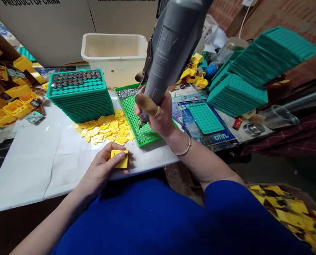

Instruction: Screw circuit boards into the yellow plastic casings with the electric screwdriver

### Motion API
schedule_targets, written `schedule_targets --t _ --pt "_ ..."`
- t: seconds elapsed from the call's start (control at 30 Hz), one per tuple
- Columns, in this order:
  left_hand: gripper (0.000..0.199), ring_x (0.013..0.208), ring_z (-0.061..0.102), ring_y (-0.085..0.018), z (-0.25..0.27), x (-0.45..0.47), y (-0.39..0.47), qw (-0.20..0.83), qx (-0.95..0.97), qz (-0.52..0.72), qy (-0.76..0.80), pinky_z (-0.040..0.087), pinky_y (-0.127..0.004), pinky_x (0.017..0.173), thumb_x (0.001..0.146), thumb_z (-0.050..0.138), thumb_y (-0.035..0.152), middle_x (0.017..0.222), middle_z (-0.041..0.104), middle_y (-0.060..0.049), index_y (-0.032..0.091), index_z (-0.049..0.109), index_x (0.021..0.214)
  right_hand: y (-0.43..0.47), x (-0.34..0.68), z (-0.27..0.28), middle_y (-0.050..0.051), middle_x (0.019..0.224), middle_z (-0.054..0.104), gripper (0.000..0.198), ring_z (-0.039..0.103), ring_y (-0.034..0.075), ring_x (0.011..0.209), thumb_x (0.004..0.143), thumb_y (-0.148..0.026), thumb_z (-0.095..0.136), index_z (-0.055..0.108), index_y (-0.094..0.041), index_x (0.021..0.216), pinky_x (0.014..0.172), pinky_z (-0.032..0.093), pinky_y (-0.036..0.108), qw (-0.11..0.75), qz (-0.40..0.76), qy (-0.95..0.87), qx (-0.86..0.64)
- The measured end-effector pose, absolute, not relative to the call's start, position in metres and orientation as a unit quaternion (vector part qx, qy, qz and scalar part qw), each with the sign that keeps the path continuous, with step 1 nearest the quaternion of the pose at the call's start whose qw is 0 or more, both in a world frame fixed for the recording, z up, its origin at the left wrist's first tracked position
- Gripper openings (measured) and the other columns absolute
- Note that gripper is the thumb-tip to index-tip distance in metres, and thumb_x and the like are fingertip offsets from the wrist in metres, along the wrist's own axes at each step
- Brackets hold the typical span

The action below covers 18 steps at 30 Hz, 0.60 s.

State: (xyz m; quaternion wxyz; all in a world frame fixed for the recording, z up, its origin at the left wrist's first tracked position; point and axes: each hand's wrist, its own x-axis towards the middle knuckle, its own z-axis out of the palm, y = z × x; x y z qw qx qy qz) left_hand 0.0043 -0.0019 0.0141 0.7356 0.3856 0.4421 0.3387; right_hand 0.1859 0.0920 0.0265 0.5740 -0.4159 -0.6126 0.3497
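A small yellow square plastic case [122, 162] lies in my left hand [107, 160], gripped between the thumb and fingers just above the table's front edge. My right hand [161, 117] is wrapped round a grey electric screwdriver [163, 53], held with its tip pointing down. Covers sit on some of the right fingers. The screwdriver's tip is over a green perforated tray [131, 117], which has a heap of small metal screws [127, 93] at its far end. Left of that tray spreads a pile of flat yellow plastic pieces [104, 130].
A stack of teal trays [80, 102] holding round metal parts stands at the left. Behind is a whitish plastic bin [115, 60]. More teal trays [264, 60] lean at the right. Yellow housings [17, 102] are heaped far left, and a box of yellow parts [293, 212] sits lower right.
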Motion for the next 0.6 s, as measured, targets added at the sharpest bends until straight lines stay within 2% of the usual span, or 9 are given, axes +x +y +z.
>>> schedule_targets --t 0.1,0.33,0.43,0.6 --pt "0.02 0.079 0.069 -0.018 0.014 0.004 -0.001 0.735 0.38 0.341 0.446 0.056 -0.025 0.061 0.081 0.074 0.03 0.093 0.073 -0.005 0.019 0.06 0.089 0.096 0.182 0.017 0.0 0.078 0.062 0.043 0.06 0.014 0.06 0.087 -0.061 0.054 0.047 -0.025 0.11 0.055 0.053 0.031 0.559 0.347 -0.604 -0.45" --pt "0.02 0.074 0.068 -0.017 0.013 0.005 0.0 0.74 0.379 0.337 0.442 0.056 -0.026 0.061 0.082 0.073 0.031 0.09 0.072 -0.006 0.018 0.059 0.09 0.099 0.182 0.008 0.0 0.073 0.059 0.029 0.055 0.014 0.054 0.095 -0.052 0.047 0.045 -0.024 0.104 0.053 0.052 0.031 0.538 0.336 -0.614 -0.469" --pt "0.021 0.069 0.067 -0.015 0.012 0.005 -0.001 0.743 0.373 0.341 0.439 0.057 -0.027 0.062 0.082 0.073 0.031 0.089 0.072 -0.005 0.018 0.059 0.09 0.098 0.182 0.006 0.001 0.074 0.058 0.033 0.058 0.014 0.057 0.096 -0.053 0.042 0.046 -0.024 0.112 0.054 0.054 0.032 0.525 0.321 -0.63 -0.474" --pt "0.023 0.082 0.071 -0.02 0.011 0.004 0.0 0.752 0.357 0.344 0.435 0.057 -0.026 0.062 0.08 0.074 0.031 0.094 0.073 -0.007 0.018 0.059 0.091 0.096 0.182 0.007 0.003 0.078 0.057 0.046 0.059 0.015 0.061 0.093 -0.063 0.04 0.045 -0.024 0.117 0.054 0.053 0.032 0.532 0.308 -0.647 -0.452"
